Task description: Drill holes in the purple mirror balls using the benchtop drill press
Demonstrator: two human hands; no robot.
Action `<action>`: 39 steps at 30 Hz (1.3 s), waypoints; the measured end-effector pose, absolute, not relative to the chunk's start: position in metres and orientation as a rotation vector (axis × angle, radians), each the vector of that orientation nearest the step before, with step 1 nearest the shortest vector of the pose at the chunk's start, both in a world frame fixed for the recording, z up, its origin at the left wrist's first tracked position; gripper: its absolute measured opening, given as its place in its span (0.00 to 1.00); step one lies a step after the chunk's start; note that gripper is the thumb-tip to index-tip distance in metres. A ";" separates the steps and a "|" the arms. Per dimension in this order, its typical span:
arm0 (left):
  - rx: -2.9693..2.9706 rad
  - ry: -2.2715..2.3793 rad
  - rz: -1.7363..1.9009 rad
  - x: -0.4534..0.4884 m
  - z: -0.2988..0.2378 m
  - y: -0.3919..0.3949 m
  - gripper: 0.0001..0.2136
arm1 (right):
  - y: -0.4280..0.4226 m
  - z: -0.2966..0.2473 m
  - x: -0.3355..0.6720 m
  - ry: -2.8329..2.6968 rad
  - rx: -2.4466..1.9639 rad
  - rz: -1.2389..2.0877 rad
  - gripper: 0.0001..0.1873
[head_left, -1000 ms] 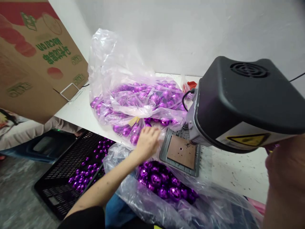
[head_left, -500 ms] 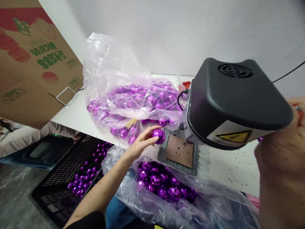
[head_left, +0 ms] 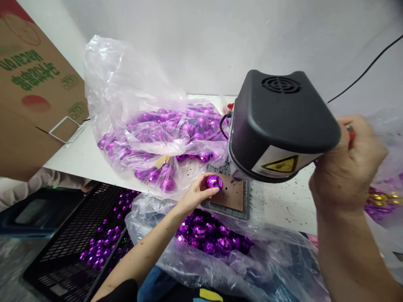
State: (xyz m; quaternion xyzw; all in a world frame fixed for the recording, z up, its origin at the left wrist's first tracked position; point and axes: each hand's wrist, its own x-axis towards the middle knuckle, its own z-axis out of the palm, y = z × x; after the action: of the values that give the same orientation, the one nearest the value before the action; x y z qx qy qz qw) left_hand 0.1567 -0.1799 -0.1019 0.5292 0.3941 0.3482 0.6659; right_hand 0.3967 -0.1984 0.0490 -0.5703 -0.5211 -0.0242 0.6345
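Observation:
My left hand point(head_left: 199, 189) pinches a shiny purple mirror-faceted ball point(head_left: 214, 181) between thumb and fingers. It hovers by the left part of a brown square plate point(head_left: 231, 199) with a small hole, set on a grey metal base point(head_left: 244, 214). Above the plate's back edge looms a black machine head point(head_left: 280, 113) with a fan grille and a yellow warning label. My right hand point(head_left: 349, 159) is closed at the machine's right side around a handle, mostly hidden; a red bit shows between the fingers. Below, an open clear bag point(head_left: 270, 247) holds several purple balls point(head_left: 204, 235).
Behind my left hand lies a large clear bag point(head_left: 126, 92) of purple balls on the white table point(head_left: 72, 161). A cardboard box point(head_left: 37, 121) stands left. A black crate point(head_left: 56, 243) with small purple balls sits below; a person's sleeve point(head_left: 19, 188) shows nearby. Purple and gold balls point(head_left: 382, 197) lie right.
My left hand has carried the purple ball right, from beside the base to over the brown plate. The camera view has shifted right; my right hand stays at the machine's side.

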 end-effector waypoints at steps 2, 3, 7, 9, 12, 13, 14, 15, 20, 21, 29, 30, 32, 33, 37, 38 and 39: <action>0.988 0.817 0.747 0.156 -0.105 -0.177 0.25 | -0.199 0.049 0.397 -1.202 -1.311 -0.064 0.24; 0.878 0.771 0.731 0.154 -0.106 -0.176 0.26 | -0.199 0.049 0.398 -1.210 -1.314 -0.067 0.24; 0.755 0.705 0.721 0.151 -0.103 -0.173 0.28 | -0.200 0.049 0.398 -1.232 -1.320 -0.082 0.26; 0.881 0.765 0.729 0.154 -0.103 -0.174 0.27 | -0.200 0.048 0.397 -1.232 -1.312 -0.054 0.27; 1.262 0.908 0.778 0.163 -0.107 -0.179 0.25 | -0.200 0.046 0.395 -1.227 -1.292 0.002 0.28; 1.398 0.944 0.799 0.167 -0.110 -0.180 0.25 | -0.200 0.046 0.395 -1.228 -1.289 0.009 0.28; 1.524 0.970 0.816 0.170 -0.114 -0.182 0.25 | -0.200 0.046 0.395 -1.233 -1.287 0.010 0.27; 1.633 0.991 0.829 0.174 -0.118 -0.182 0.25 | -0.200 0.045 0.395 -1.238 -1.288 0.011 0.27; 1.992 1.052 0.822 0.187 -0.129 -0.182 0.24 | -0.200 0.046 0.397 -1.257 -1.277 0.026 0.26; 2.039 1.055 0.822 0.189 -0.129 -0.182 0.24 | -0.201 0.046 0.397 -1.256 -1.276 0.023 0.26; 2.189 1.091 0.850 0.204 -0.132 -0.180 0.22 | -0.201 0.045 0.396 -1.252 -1.294 0.018 0.25; 2.176 1.095 0.862 0.205 -0.133 -0.179 0.22 | -0.201 0.045 0.397 -1.254 -1.300 0.004 0.25; 2.155 1.081 0.860 0.206 -0.137 -0.179 0.22 | -0.200 0.047 0.399 -1.249 -1.317 -0.032 0.25; 2.146 1.073 0.849 0.206 -0.138 -0.180 0.21 | -0.200 0.048 0.400 -1.244 -1.323 -0.044 0.25; 2.113 1.036 0.779 0.205 -0.139 -0.180 0.18 | -0.206 0.050 0.399 -1.253 -1.348 -0.109 0.21; 2.104 1.022 0.767 0.204 -0.138 -0.180 0.17 | -0.211 0.050 0.397 -1.259 -1.367 -0.167 0.19; 2.095 1.007 0.759 0.204 -0.137 -0.180 0.17 | -0.217 0.048 0.394 -1.258 -1.391 -0.240 0.17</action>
State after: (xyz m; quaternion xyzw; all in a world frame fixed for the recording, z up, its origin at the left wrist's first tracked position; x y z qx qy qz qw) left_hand 0.2036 -0.1801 -0.1370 0.8053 0.3873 0.2919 0.3410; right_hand 0.3944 -0.2170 0.0480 -0.5965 -0.5393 -0.1028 0.5855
